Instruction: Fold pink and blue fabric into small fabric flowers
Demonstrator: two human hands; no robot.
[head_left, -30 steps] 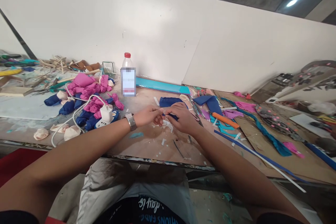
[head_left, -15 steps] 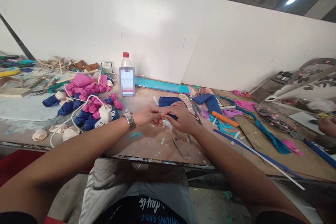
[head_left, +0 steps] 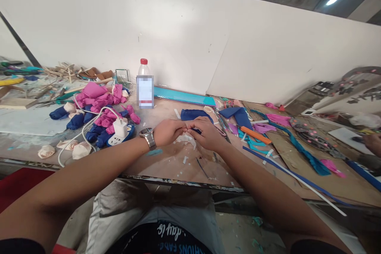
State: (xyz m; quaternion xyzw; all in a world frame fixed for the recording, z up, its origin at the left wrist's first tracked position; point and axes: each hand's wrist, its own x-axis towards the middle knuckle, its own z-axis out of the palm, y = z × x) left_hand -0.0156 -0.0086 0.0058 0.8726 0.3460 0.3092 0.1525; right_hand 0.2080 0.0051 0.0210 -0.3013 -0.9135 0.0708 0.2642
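Above the table's middle, my left hand (head_left: pixel 169 131) and my right hand (head_left: pixel 204 133) meet fingertip to fingertip, both closed in a pinch. A small dark blue piece (head_left: pixel 196 130) shows between the fingers of my right hand; most of it is hidden. What the left fingertips grip is covered by the hand. Just under the hands lies a crumpled, whitish, see-through scrap (head_left: pixel 187 140). Behind them rests a dark blue folded piece (head_left: pixel 192 115), with a roll of tape (head_left: pixel 207 109) beside it.
At left lie pink bundles (head_left: pixel 98 99), dark blue bundles (head_left: pixel 76 122) and a white charger (head_left: pixel 120 127) with its cable. A red-capped bottle (head_left: pixel 145 91) stands behind. Right are an orange-handled cutter (head_left: pixel 255 135), blue strips and a white stick (head_left: pixel 312 188). Another person's hand (head_left: pixel 373 143) shows far right.
My left hand has turned over at the wrist, so its back and the watch face now show more. The right hand has stayed almost in place.
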